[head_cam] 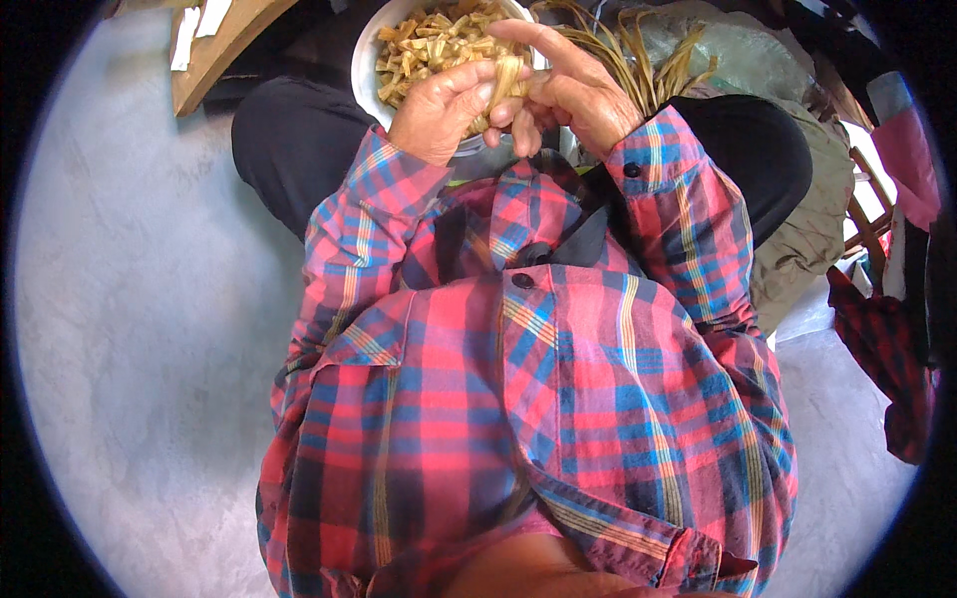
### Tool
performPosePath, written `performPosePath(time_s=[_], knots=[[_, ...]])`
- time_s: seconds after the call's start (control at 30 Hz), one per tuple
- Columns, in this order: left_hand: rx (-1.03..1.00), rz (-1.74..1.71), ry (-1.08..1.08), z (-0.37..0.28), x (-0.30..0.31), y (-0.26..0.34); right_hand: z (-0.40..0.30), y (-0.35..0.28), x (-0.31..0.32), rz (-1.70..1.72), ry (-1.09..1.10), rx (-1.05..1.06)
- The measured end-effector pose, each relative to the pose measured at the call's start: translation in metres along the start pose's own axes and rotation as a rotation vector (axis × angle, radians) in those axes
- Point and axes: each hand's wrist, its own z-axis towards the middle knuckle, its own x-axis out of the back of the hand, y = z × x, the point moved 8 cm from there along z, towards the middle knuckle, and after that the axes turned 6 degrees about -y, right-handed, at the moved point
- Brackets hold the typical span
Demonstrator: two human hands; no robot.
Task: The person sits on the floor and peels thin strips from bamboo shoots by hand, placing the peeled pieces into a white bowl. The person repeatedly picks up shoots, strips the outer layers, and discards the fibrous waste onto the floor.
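A flat, yellowish dried plant-fibre strip (510, 75) is pinched between both hands, over the near edge of a white bowl (364, 71). My left hand (442, 105) grips it from the left, thumb and forefinger together. On the other side my right hand (572, 86) holds the strip with its thumb and lower fingers, the forefinger stretched out to the left above. Many short folded pieces of the same fibre (430, 48) fill the bowl. Part of the strip is hidden behind the fingers.
Long loose fibre strips (635, 63) lie right of the bowl, beside clear plastic sheeting (736, 63). A curved wooden piece (224, 48) stands at the upper left. My crossed legs in black trousers (299, 142) flank the bowl. Dark red checked cloth (890, 359) is at the right.
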Motion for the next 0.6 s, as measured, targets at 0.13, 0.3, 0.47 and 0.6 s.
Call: performPosePath(time_s=[0.13, 0.3, 0.47, 0.6], knots=[[-0.013, -0.063, -0.022, 0.002, -0.001, -0.003, 0.001, 0.003, 0.001, 0.014, -0.001, -0.001], [-0.042, -0.414, -0.154, 0.004, -0.003, -0.008, 0.001, 0.001, -0.003, 0.069, -0.056, 0.013], [-0.002, -0.467, 0.048, -0.001, 0.015, -0.01, -0.003, 0.001, 0.006, -0.012, 0.016, -0.006], [0.019, -0.473, 0.043, -0.009, 0.023, 0.003, -0.004, -0.005, 0.021, -0.15, 0.122, 0.007]])
